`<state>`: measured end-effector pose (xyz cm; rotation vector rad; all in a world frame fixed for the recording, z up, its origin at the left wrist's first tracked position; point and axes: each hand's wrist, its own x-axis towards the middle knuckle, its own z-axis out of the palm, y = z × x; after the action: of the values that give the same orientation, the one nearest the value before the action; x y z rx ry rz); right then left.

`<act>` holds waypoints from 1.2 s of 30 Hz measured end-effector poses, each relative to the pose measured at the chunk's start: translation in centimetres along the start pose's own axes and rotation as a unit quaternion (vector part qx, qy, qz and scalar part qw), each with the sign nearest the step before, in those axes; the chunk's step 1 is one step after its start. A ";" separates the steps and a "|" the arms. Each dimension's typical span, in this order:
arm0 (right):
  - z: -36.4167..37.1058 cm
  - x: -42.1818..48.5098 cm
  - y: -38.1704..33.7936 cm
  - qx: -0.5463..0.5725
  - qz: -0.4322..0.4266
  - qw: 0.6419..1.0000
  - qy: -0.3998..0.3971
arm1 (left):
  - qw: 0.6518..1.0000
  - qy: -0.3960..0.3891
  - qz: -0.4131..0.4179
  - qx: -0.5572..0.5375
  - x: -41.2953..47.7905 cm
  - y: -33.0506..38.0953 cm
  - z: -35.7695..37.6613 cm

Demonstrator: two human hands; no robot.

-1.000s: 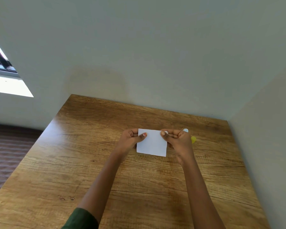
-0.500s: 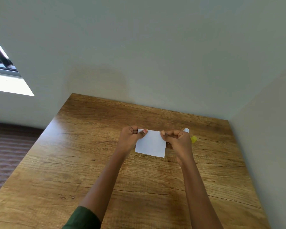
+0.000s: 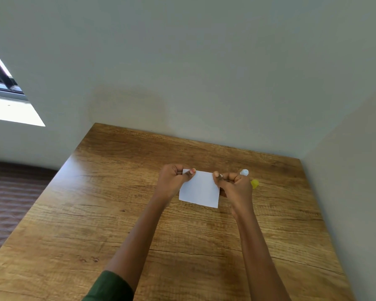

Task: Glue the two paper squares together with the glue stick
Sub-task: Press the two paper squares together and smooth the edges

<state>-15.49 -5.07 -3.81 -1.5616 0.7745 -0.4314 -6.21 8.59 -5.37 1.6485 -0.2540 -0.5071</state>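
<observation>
Plain white paper square (image 3: 200, 190) — pinched at top corners by left hand (image 3: 172, 181) and right hand (image 3: 234, 187). At two o'clock, half-hidden glue stick (image 3: 245, 172).

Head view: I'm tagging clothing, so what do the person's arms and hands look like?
A dark green sleeve ends near the left elbow; both forearms are bare, with no sleeve showing on the right. The left hand and right hand show no gloves, rings or watch.
</observation>
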 end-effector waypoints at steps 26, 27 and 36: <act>-1.1 -0.7 -1.4 -0.007 0.007 0.998 -0.068 | 1.000 -0.012 0.000 0.007 -0.4 0.5 -0.4; -1.1 -0.7 -1.4 -0.011 0.002 0.998 -0.062 | 1.000 -0.021 -0.001 -0.002 -0.5 0.6 -0.5; -0.8 -0.5 -1.0 -0.102 -0.037 0.991 -0.073 | 0.999 -0.019 0.020 0.028 -0.9 0.7 0.4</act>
<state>-16.19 -5.31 -2.67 -1.7960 0.6657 -0.2934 -7.06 8.53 -4.51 1.6854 -0.3300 -0.5052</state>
